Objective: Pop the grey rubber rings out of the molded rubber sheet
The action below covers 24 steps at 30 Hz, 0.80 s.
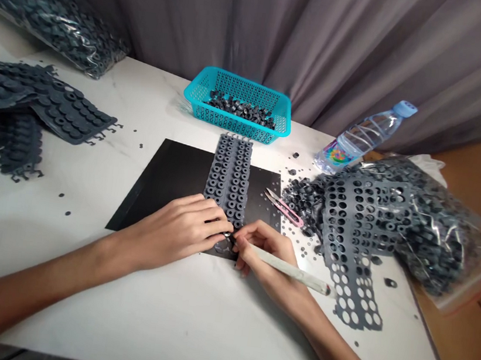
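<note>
Strip [229, 172] of dark grey, rubbery-looking moulding lies in the middle of my view on a flat black mat [154, 192], its long axis running from 6 to 12 o'clock. The near end sits under the fingers; the far end passes the mat's edge and points at the one turquoise mesh basket [230, 124]. Its ring-shaped studs stand in four columns, paired either side of a plain band.

I see the left hand [181, 222] palm down over the near end, fingers bent; I can't tell whether they pinch it. The right hand [270, 240] grips one pale, pen-shaped tool [294, 273], its butt toward 4 o'clock and its working end hidden by the fingers.

From the strip I count one pair of pink-handled metal snips [289, 212] toward 4 o'clock, one clear plastic bottle [356, 142] leaning at 2, and two glossy see-through bags, the left bag [54, 8] at 10 and the right bag [439, 247] at 3. A perforated sheet [347, 223] with oval-looking holes drapes over the bench [129, 319] toward 3 or 4. Overlapping strips [63, 109], too tangled to count, lie at 10.
</note>
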Tool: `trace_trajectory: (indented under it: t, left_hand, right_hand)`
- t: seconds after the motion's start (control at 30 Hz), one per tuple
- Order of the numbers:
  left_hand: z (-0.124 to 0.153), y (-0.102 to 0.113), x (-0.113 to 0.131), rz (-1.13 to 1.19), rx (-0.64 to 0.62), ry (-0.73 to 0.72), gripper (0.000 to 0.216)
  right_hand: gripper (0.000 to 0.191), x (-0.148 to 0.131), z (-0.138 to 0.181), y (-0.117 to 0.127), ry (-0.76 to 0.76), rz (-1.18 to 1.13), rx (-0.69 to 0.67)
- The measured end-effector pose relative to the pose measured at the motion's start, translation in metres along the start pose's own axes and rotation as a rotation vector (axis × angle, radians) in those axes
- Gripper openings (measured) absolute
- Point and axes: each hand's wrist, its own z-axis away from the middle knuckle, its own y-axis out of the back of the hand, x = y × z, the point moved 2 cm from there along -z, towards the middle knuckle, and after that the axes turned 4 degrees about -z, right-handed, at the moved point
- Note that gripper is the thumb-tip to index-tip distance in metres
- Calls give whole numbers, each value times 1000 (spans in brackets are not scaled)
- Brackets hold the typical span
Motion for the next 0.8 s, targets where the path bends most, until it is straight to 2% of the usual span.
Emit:
trace_trajectory:
  t: [0.5, 0.7, 0.8]
  left_hand:
    - [-2, -4, 8, -155, -34, -9, 20]
    - [1, -10, 10, -51, 21, 15, 22]
    - [-1, -11, 9, 83, 73, 47, 22]
  right_hand:
    - [8, -5, -1, -2, 0, 79, 25]
    - [8, -3, 1, -3, 13, 113, 51]
    - [10, -2, 3, -4, 31, 167, 61]
